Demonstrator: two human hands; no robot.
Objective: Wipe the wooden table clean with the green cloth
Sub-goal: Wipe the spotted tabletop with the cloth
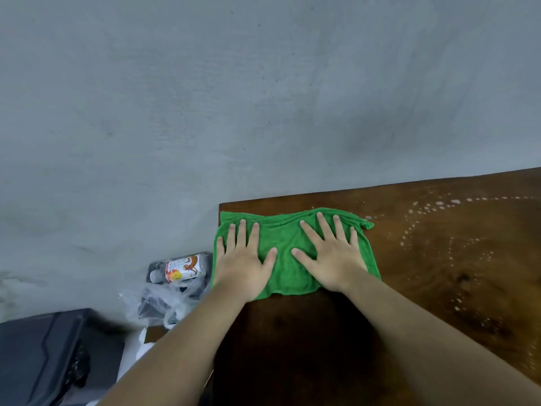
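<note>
The green cloth (285, 253) lies spread flat at the far left corner of the dark wooden table (439, 288), its left edge hanging slightly over the table's side. My left hand (243, 259) presses flat on the cloth's left half, fingers apart. My right hand (330, 253) presses flat on its right half, fingers spread. Curved trails of whitish droplets (433, 209) mark the wood to the right of the cloth.
A grey concrete wall (234, 98) rises right behind the table. Left of the table, lower down, sit a labelled bottle (181, 268), a crumpled clear plastic bag (164, 303) and a dark case (52, 356).
</note>
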